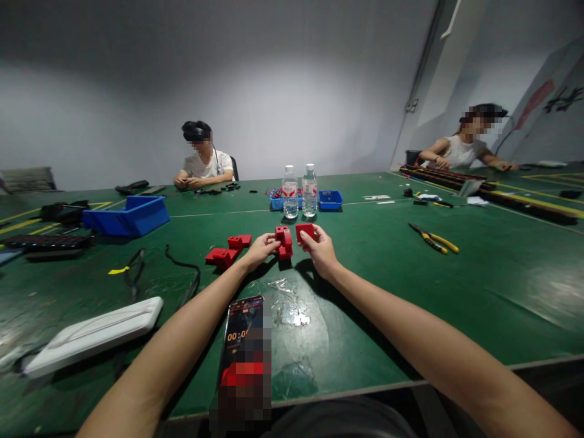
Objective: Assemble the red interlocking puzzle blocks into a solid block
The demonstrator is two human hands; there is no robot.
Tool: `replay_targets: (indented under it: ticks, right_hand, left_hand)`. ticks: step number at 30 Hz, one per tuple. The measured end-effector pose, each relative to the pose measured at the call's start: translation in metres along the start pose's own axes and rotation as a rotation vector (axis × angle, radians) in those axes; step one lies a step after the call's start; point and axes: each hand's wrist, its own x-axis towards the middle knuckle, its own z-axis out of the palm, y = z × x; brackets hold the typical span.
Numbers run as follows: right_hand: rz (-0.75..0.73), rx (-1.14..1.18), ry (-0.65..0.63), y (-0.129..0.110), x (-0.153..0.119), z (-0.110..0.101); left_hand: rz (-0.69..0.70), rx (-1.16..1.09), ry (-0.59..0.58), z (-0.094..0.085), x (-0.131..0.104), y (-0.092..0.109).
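My left hand (263,249) grips a red block with a rounded side and holes in its top (283,242), held just over the green table. Beside it, my right hand (322,249) pinches a flat red square piece (304,232) between thumb and fingers. A narrow gap separates the two red parts. Left of my left hand lie more red blocks (222,258), close to my forearm. Between my forearms rests a phone (241,328) with a timer on its screen, partly blurred out.
Two water bottles (309,191) stand ahead, by small blue trays (330,201). Yellow-handled pliers (433,238) lie right. At left are a blue bin (130,216), black cables (137,267) and a white flat device (95,334). Two people (207,164) sit across the green table (387,328).
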Motion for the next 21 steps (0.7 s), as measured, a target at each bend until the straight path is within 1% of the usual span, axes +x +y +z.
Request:
replay_targets:
  ticks: [3,7,11,13,18,21]
  right_hand:
    - [-0.108,-0.159,-0.006,0.000,-0.007,0.006]
    - [-0.235,-0.314,0.006,0.002,-0.013,0.007]
    - [-0.333,-0.424,-0.084,0.000,-0.018,0.006]
    - [-0.382,-0.500,-0.110,0.000,-0.019,0.006]
    - [-0.537,-0.679,-0.070,0.003,-0.017,0.007]
    - [-0.579,-0.736,-0.099,0.003,-0.018,0.007]
  left_hand:
    - [0.017,0.042,0.010,0.000,-0.001,0.001]
    - [0.011,0.068,0.015,0.003,-0.004,0.004]
    - [0.034,0.091,0.004,0.007,-0.008,0.008]
    - [0.046,0.105,-0.010,0.009,-0.009,0.009]
    - [0.052,0.105,-0.050,0.010,-0.013,0.012]
    - [0.062,0.103,-0.055,0.011,-0.014,0.013]
